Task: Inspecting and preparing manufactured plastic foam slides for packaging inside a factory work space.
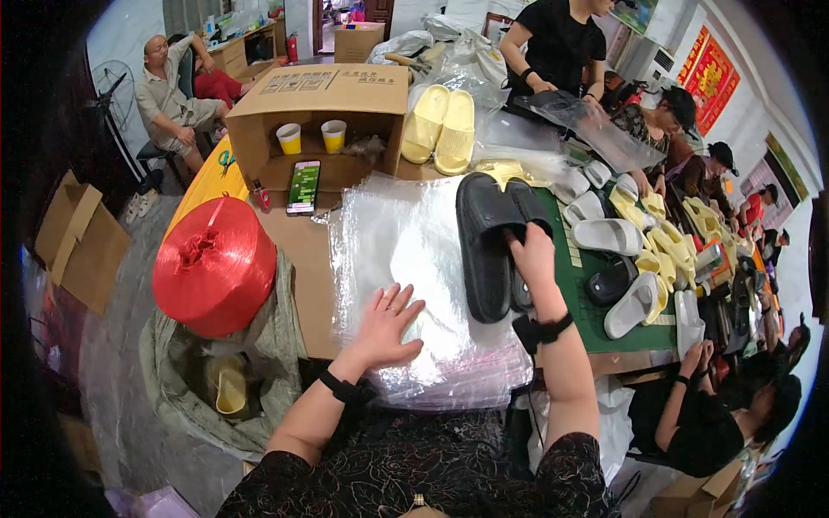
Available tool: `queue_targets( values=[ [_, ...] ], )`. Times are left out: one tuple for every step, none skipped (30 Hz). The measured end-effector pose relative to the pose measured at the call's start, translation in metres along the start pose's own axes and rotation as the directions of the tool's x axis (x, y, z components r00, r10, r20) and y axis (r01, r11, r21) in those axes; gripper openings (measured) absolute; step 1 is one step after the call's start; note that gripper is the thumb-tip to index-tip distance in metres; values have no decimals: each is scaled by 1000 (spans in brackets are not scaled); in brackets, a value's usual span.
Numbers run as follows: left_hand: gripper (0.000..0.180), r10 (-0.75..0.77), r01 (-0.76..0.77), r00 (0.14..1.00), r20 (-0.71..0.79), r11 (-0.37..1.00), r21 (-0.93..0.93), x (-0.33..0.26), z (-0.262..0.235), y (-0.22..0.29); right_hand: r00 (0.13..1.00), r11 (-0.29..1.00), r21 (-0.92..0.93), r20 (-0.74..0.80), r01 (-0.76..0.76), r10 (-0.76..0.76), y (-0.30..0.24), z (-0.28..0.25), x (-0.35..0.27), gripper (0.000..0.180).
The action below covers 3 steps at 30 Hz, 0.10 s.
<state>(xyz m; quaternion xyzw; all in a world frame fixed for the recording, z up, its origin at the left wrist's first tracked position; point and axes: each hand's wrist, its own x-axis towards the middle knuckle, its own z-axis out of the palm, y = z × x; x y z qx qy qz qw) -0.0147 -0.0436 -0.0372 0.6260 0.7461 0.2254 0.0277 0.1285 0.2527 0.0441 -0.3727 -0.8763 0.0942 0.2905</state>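
My left hand lies with its fingers spread on a stack of clear plastic bags in front of me. To the right, a pair of black slippers rests on the far right part of the stack, one partly behind the other. My right hand reaches in at the strap of the right-hand slipper, fingers closed around it; the fingertips are partly hidden. Both wrists wear black bands.
A cardboard box on its side holds paper cups; a phone lies before it. Yellow slippers stand beside. Red twine sits left above a sack. Loose slippers cover the green mat; people work along the right.
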Motion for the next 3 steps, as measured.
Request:
queue_targets(
  values=[
    [76,16,-17,998,68,1000,16,0,1,-5,1000,1000,-3,6,3,-3,-8,-11,-10,38],
    [83,37,-42,990,138,999,31,1,1,-8,998,999,40,62,-24,21,-19,-22,-23,40],
    [82,32,-40,978,208,998,37,3,-1,-10,992,995,83,121,-52,42,-32,-31,-39,47]
  ],
)
